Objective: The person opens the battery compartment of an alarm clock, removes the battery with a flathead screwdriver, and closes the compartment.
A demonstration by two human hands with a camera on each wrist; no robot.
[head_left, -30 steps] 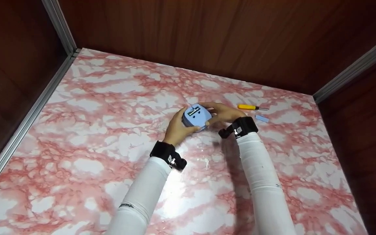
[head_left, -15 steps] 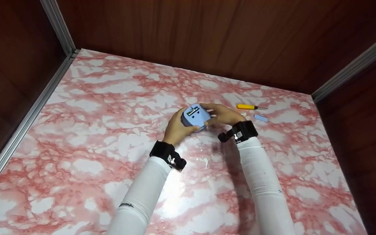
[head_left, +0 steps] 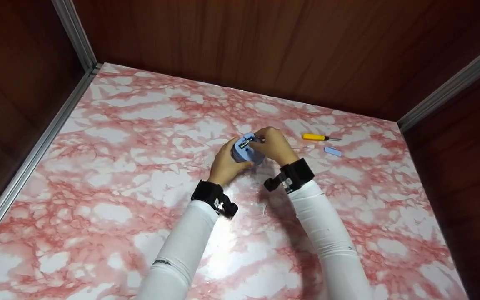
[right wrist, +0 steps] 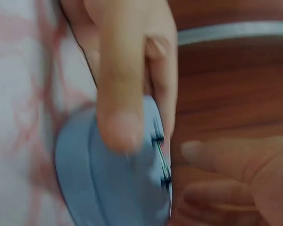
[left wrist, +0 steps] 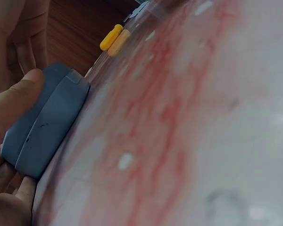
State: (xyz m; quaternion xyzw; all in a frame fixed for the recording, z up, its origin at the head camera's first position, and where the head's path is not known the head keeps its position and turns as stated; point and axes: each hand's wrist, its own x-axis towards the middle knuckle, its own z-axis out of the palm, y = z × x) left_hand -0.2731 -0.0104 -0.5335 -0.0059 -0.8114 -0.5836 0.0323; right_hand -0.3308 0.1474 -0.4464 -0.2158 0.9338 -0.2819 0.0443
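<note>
A light-blue plastic device [head_left: 253,158] with rounded corners is in my left hand [head_left: 224,165], whose fingers lie round its far side and thumb on its near edge. Its upper face has a narrow dark slot [head_left: 246,142], like a battery compartment, with something greenish inside. My right hand [head_left: 275,146] bends over that face, thumb and index tips at the slot's right end. The right wrist view has the right hand [right wrist: 240,172] beside the device [right wrist: 118,183], and blur and overlap hide whether it pinches anything. The left thumb [left wrist: 21,99] presses the device [left wrist: 52,122] in the left wrist view.
A yellow-handled screwdriver [head_left: 315,137] lies right of the hands. Just below it is a small flat light-blue piece [head_left: 332,151], like a cover. The red-and-white marbled table [head_left: 140,175] is bounded by dark wood panels [head_left: 244,46] with metal edge strips.
My right hand has left the device's right side and moved left and over its upper face, fingers bent to the slot. My left hand and the device stay nearly still.
</note>
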